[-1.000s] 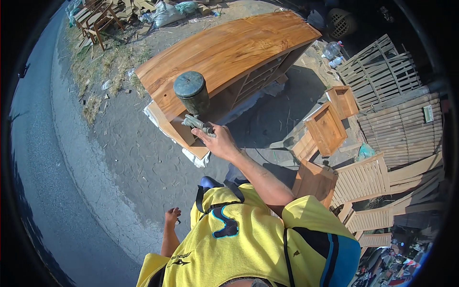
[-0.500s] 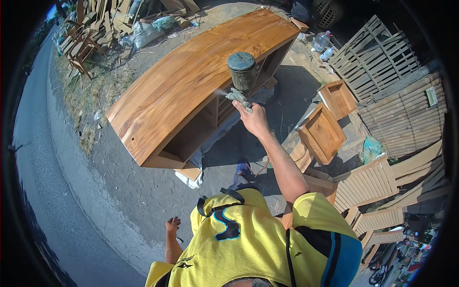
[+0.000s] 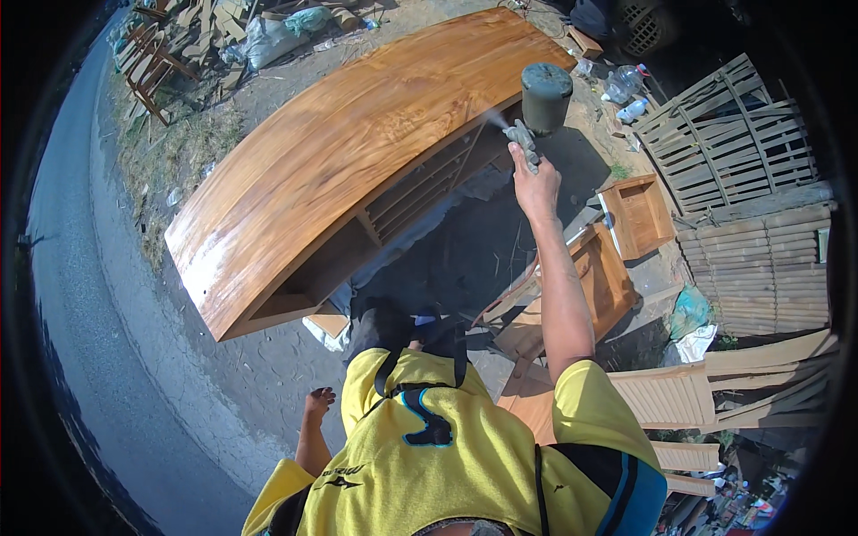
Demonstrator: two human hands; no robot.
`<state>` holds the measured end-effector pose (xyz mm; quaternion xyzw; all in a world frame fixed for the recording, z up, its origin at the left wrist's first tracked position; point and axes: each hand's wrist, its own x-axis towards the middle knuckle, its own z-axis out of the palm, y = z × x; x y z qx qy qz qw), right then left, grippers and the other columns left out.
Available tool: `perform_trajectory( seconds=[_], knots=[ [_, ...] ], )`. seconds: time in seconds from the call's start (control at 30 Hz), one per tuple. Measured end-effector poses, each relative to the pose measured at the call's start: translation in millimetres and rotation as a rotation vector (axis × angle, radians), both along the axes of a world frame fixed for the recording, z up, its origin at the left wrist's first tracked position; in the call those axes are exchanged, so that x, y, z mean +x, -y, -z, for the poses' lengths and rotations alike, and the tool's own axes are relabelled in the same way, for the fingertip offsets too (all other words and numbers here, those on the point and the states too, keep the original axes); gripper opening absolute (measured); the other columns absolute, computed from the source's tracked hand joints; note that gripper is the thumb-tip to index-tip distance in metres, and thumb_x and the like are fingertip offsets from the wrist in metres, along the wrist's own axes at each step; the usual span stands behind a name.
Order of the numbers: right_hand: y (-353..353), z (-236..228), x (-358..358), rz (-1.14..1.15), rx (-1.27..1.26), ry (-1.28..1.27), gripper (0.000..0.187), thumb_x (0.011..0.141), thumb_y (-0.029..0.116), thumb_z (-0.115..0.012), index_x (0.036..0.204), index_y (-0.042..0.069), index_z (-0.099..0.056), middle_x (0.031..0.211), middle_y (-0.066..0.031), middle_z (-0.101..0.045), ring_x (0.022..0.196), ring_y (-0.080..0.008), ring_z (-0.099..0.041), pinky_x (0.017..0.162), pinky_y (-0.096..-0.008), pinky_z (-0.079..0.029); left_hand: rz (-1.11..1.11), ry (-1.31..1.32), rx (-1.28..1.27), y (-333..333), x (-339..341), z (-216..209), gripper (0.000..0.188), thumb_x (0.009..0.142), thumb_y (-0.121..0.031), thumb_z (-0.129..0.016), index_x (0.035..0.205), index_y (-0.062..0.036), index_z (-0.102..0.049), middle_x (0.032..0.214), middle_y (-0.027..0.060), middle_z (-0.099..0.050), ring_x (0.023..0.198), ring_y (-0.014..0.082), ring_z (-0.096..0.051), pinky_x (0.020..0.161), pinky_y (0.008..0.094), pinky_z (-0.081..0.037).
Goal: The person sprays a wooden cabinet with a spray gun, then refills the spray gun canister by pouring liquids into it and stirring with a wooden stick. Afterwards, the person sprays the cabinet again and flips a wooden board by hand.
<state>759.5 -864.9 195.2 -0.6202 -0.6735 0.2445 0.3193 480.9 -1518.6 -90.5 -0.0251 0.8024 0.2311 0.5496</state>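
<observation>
Head view, glossy brown cabinet [image 3: 366, 143], grey spray gun [image 3: 522, 143]

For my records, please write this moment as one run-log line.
right hand: holds spray gun | output: pale mist, toward wooden cabinet | left hand: away from cabinet, contents unclear | nearby: drawer, louvered panel

Bright, hard sun over you, apparently from 10 o'clock: the wooden cabinet [image 3: 375, 152] throws a dark shadow [image 3: 447, 255] toward 4. White glare [image 3: 204, 259] washes out its top at 9. Deep shade at 2 o'clock swallows detail. Spray mist [image 3: 494, 117] near 1 reads soft, pale; your right hand [image 3: 536, 189] is fairly crisp. Lens bows the road [image 3: 80, 268] at 9; clutter [image 3: 751, 496] at 4 too small to make out. Black rim all round.
</observation>
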Motion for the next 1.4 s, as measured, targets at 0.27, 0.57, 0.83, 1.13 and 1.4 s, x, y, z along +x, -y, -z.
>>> perform_trajectory(
  seconds=[0.27,0.57,0.83,1.13,1.4],
  knots=[
    [-21.5,-31.5,-24.9,-0.226,-0.227,-0.003,0.055,0.099,0.054,-0.069,0.101,0.0,-0.075,0.073,-0.0156,-0.071,0.073,-0.0314,-0.072,0.074,-0.0435,-0.054,0.029,0.075,-0.105,-84.0,-17.5,37.4,0.035,0.106,-0.03,-0.057,0.13,-0.0089,-0.072,0.111,0.0074,-0.08,0.092,0.0183,-0.075,0.068,0.0353,-0.054],
    [-24.2,-33.7,-48.4,-0.517,-0.462,-0.081,0.051,0.099,0.054,-0.071,0.11,0.005,-0.079,0.068,-0.0055,-0.067,0.067,-0.0148,-0.064,0.068,-0.0353,-0.052,0.079,0.134,-0.019,-228.6,-55.1,57.3,0.035,0.104,-0.031,-0.054,0.127,-0.0116,-0.07,0.101,0.0026,-0.078,0.084,0.016,-0.07,0.073,0.0416,-0.05],
    [-153.3,-21.1,-15.1,-0.35,-0.285,0.01,0.055,0.1,0.054,-0.068,0.105,-0.001,-0.073,0.077,-0.0225,-0.072,0.08,-0.0436,-0.073,0.073,-0.0476,-0.055,-0.019,0.078,0.034,-286.9,-53.1,36.1,0.034,0.105,-0.032,-0.054,0.129,-0.0116,-0.068,0.108,0.0048,-0.077,0.088,0.0178,-0.071,0.075,0.0401,-0.05],
    [-358.6,-19.2,65.5,-0.208,-0.217,-0.008,0.053,0.099,0.054,-0.068,0.111,0.002,-0.076,0.092,-0.0243,-0.076,0.094,-0.0428,-0.074,0.084,-0.0477,-0.055,-0.134,0.081,0.038,-351.2,78.1,14.7,0.032,0.109,-0.034,-0.053,0.127,-0.0121,-0.069,0.114,0.0064,-0.078,0.1,0.0208,-0.074,0.08,0.0405,-0.052],
    [-517.5,-4.7,129.4,-0.085,-0.103,0.033,0.058,0.098,0.057,-0.066,0.103,0.0,-0.076,0.089,-0.0275,-0.074,0.091,-0.0468,-0.072,0.083,-0.0508,-0.053,0.013,-0.035,-0.099,-447.1,176.9,-49.8,0.03,0.108,-0.03,-0.059,0.126,-0.0102,-0.072,0.111,0.0043,-0.077,0.097,0.0194,-0.074,0.079,0.038,-0.056]
  ],
)
